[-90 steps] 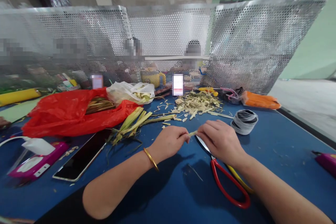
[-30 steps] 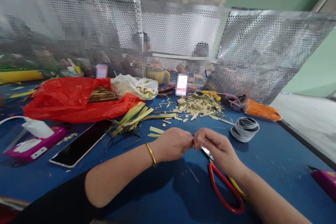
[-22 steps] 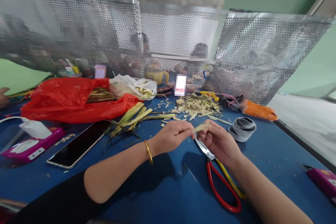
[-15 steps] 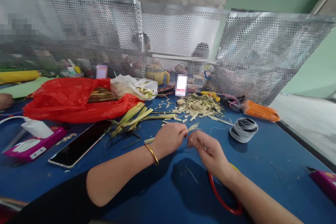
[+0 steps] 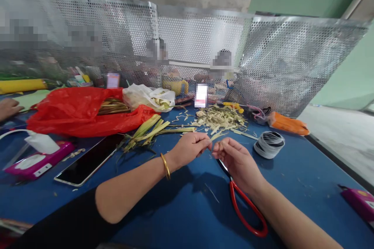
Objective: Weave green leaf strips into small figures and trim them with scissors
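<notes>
My left hand [image 5: 191, 148], a gold bangle at its wrist, is closed in a pinch on a pale green husk strip [image 5: 216, 136] whose end fans out beyond the fingertips. Close beside it, the fingers of my right hand [image 5: 238, 159] are pinched together near the base of the strip; whatever is between them is too small to make out. Red-handled scissors [image 5: 248, 212] lie on the blue table under my right hand, their blades partly hidden by it. Ahead of both hands is a heap of shredded plant pieces [image 5: 222, 118].
Longer stalks [image 5: 149, 130], a red plastic bag [image 5: 70, 113], a phone [image 5: 90, 161] and a purple power strip [image 5: 39, 165] lie left. A thread spool [image 5: 269, 144] and orange packet [image 5: 288, 123] are right. A perforated metal screen [image 5: 198, 35] stands behind. Another person's hand [image 5: 8, 109] is far left.
My right hand has shifted slightly up and turned, showing more of its fingers and the scissors beneath. My left hand has moved a little up and right with the husk strip.
</notes>
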The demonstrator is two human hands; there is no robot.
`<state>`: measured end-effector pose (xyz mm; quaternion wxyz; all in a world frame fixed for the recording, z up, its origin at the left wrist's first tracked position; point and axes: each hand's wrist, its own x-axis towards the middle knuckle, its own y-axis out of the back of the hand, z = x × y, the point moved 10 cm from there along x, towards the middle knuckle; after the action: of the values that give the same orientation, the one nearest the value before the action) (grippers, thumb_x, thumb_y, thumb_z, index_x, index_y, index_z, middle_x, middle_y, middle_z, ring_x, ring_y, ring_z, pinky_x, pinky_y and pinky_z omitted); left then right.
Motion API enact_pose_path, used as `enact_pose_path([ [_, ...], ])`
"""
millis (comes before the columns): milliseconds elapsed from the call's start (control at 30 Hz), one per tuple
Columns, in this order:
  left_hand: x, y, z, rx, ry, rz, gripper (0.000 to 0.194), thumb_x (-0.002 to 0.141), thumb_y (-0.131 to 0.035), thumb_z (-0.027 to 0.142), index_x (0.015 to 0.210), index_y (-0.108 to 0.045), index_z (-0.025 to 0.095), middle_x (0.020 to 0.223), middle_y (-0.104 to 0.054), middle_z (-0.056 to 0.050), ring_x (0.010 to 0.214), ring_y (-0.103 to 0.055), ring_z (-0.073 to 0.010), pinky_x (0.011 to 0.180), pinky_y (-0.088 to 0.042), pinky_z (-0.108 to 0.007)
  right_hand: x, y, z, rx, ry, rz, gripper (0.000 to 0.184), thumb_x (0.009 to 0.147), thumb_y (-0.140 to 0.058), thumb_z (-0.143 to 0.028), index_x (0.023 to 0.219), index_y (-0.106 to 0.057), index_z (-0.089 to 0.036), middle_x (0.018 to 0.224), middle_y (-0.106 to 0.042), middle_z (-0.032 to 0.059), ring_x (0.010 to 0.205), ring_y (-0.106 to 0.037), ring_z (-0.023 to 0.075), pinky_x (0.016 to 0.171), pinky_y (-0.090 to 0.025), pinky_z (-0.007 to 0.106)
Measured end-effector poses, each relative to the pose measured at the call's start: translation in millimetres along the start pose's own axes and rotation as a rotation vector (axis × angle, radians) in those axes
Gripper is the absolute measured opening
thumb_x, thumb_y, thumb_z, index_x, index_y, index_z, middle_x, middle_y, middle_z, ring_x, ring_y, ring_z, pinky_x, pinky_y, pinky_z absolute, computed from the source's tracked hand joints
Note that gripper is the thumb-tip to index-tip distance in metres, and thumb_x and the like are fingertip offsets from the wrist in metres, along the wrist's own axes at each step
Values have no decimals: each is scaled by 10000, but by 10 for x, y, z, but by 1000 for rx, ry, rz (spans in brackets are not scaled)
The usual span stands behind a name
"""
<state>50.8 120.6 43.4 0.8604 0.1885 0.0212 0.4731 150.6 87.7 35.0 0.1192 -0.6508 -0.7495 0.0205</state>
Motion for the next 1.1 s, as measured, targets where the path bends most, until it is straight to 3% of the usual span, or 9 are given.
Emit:
enact_pose_path([
  [133, -25, 11, 26, 314, -19, 68, 268, 837, -454, 224, 638, -628, 174, 576, -561, 22, 580, -491, -118, 593, -344, -226, -112, -178, -183, -530, 263, -71, 241, 920, -480, -312, 732, -572, -192, 735, -586, 27, 747, -544, 157, 720, -442, 280],
  [233, -56, -42, 79, 478, -79, 68, 282, 839, -436, 214, 660, -651, 183, 661, -641, -6, 658, -548, -142, 616, -337, -234, -220, -361, -275, -778, 417, -162, 240, 951, -395, -262, 761, -528, -200, 735, -548, 29, 695, -493, 146, 661, -415, 272],
  [367, -67, -138, 8, 605, -55, -3, 277, 826, -431, 189, 656, -650, 180, 655, -651, -25, 641, -559, -147, 590, -326, -236, -255, -450, -290, -915, 470, -201, 259, 951, -360, -227, 715, -466, -208, 684, -494, 12, 628, -435, 136, 586, -373, 259],
  [467, -65, -162, -10, 611, -57, -42, 261, 802, -438, 170, 673, -665, 183, 670, -662, -27, 651, -567, -150, 600, -336, -241, -198, -382, -256, -886, 426, -193, 264, 955, -368, -239, 721, -486, -208, 691, -533, 15, 651, -487, 137, 613, -399, 257],
  [600, -69, -176, -112, 353, 65, -84, 244, 784, -450, 204, 667, -663, 180, 577, -591, 9, 545, -534, -126, 555, -366, -236, -80, -125, -230, -784, 320, -82, 285, 959, -379, -277, 727, -527, -202, 836, -628, 47, 753, -578, 147, 678, -453, 267],
  [700, -142, -298, -327, -38, 312, -140, 187, 756, -490, 239, 671, -639, 163, 506, -494, 44, 419, -459, -95, 454, -375, -222, -39, -48, -180, -870, 234, -68, 236, 951, -384, -288, 807, -550, -204, 849, -660, 42, 696, -593, 142, 665, -455, 272],
  [833, -340, -528, -555, -433, 609, -192, 124, 696, -579, 229, 659, -635, 125, 509, -516, 30, 415, -493, -88, 451, -437, -226, -39, -86, -105, -1044, 170, -108, 234, 935, -394, -270, 766, -545, -209, 770, -664, 20, 693, -589, 148, 629, -411, 250],
  [967, -495, -621, -651, -514, 711, -224, 175, 719, -620, 265, 734, -656, 94, 635, -652, -53, 491, -593, -118, 506, -474, -240, -15, -90, 62, -1000, 80, -164, 233, 898, -439, -234, 693, -546, -205, 673, -632, -9, 644, -573, 130, 592, -381, 222],
  [1100, -547, -544, -657, -396, 633, -203, 296, 842, -504, 361, 906, -649, 111, 873, -710, -105, 553, -637, -129, 522, -462, -236, 20, -37, 160, -998, 26, -156, 223, 873, -451, -204, 675, -553, -200, 646, -618, -17, 620, -561, 125, 580, -363, 221],
])
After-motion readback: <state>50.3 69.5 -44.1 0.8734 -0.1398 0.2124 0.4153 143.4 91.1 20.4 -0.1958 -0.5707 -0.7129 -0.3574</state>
